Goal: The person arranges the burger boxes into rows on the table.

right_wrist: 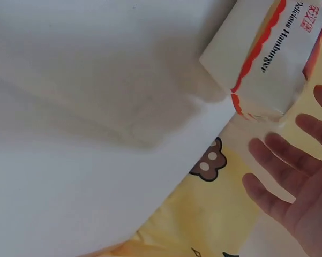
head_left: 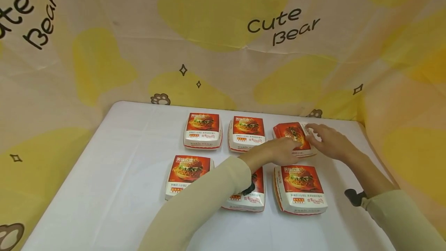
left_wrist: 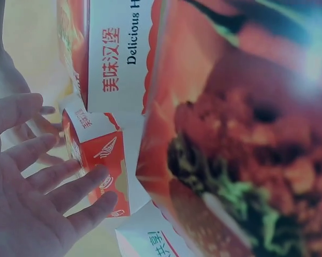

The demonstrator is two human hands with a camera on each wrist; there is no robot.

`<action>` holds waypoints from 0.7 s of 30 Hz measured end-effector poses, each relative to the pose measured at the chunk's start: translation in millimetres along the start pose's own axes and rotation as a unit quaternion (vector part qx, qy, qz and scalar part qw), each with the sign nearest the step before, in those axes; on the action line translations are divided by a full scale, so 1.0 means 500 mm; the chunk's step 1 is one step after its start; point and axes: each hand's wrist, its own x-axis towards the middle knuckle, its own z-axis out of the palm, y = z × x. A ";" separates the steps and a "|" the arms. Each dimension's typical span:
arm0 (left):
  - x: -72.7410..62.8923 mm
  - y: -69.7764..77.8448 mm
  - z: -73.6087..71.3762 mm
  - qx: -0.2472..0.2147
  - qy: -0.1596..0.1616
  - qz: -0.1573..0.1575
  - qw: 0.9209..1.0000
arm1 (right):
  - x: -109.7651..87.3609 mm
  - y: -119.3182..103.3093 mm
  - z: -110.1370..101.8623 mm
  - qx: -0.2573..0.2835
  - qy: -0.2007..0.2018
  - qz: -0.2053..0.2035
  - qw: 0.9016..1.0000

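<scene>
A hamburger box (head_left: 289,134), red and white with a burger picture, sits at the back right of the white table, turned askew to its neighbours. My left hand (head_left: 283,151) reaches across its near side with fingers extended; in the left wrist view these fingers (left_wrist: 59,176) spread in front of the box's red side (left_wrist: 104,160). By the right end of the same box is my right hand (head_left: 325,140). Its fingers look loosely bent and apart in the right wrist view, just below the white box side (right_wrist: 276,59). Contact with the box is unclear for both hands.
Two more hamburger boxes stand in the back row, a left one (head_left: 203,131) and a middle one (head_left: 246,133). Three form the front row: left (head_left: 188,169), middle (head_left: 247,204), partly under my left sleeve, and right (head_left: 301,189). A patterned cloth (head_left: 216,69) hangs behind the table (head_left: 115,158).
</scene>
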 end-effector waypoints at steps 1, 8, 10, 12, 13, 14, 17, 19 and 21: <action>0.000 -0.001 0.000 0.001 0.001 -0.002 1.000 | 0.000 0.001 0.001 -0.003 0.003 -0.002 1.000; 0.001 -0.007 0.000 0.021 0.007 0.006 1.000 | 0.003 0.002 0.004 0.004 0.005 -0.031 0.999; 0.002 -0.007 0.001 0.023 0.007 0.005 1.000 | 0.003 0.002 0.004 0.007 -0.003 -0.036 0.999; 0.003 -0.006 0.002 0.025 0.005 -0.003 1.000 | 0.002 0.002 0.004 0.009 -0.006 -0.037 0.999; 0.003 -0.005 0.003 0.029 0.004 -0.007 1.000 | 0.002 0.002 0.004 0.011 -0.005 -0.038 0.999; 0.003 -0.005 0.003 0.035 0.003 -0.012 0.999 | 0.001 0.000 0.003 0.012 -0.004 -0.036 0.999; 0.003 -0.003 0.004 0.058 -0.003 -0.029 0.998 | -0.001 -0.002 0.002 0.012 0.001 -0.029 0.999; 0.004 -0.003 0.005 0.070 -0.005 -0.035 0.997 | -0.003 -0.004 0.002 0.012 0.005 -0.021 1.000; 0.004 -0.002 0.006 0.078 -0.005 -0.041 0.996 | -0.005 -0.004 0.001 0.007 0.008 -0.015 1.000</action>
